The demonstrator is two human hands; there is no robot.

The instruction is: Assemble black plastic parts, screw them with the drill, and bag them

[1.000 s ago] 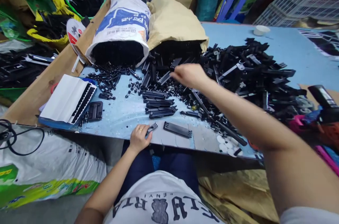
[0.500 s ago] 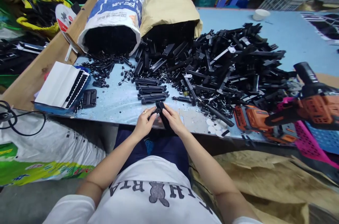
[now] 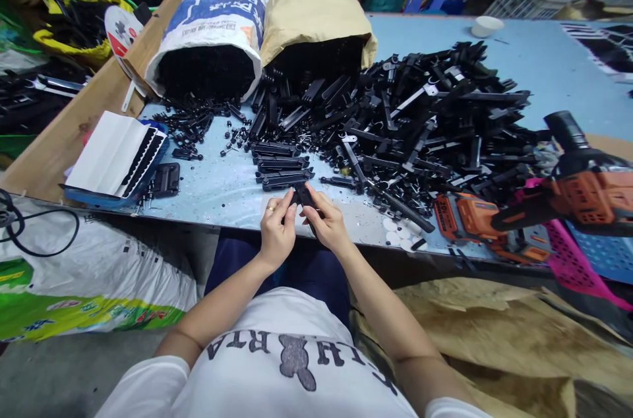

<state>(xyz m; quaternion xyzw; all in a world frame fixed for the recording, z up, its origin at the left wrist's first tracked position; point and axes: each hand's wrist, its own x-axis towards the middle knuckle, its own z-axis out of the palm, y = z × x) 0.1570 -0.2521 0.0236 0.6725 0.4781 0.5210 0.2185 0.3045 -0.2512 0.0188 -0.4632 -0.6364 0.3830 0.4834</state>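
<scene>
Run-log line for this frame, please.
left hand: gripping black workpiece | right hand: same workpiece | just beyond: row of black pieces on blue tabletop

Left hand (image 3: pixel 277 228), right hand (image 3: pixel 326 219), gripping black part (image 3: pixel 301 194)

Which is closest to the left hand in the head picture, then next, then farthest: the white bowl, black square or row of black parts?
From the left hand:
1. Row of black parts: just ahead.
2. Black square: off to the left.
3. White bowl: far back, right.
</scene>
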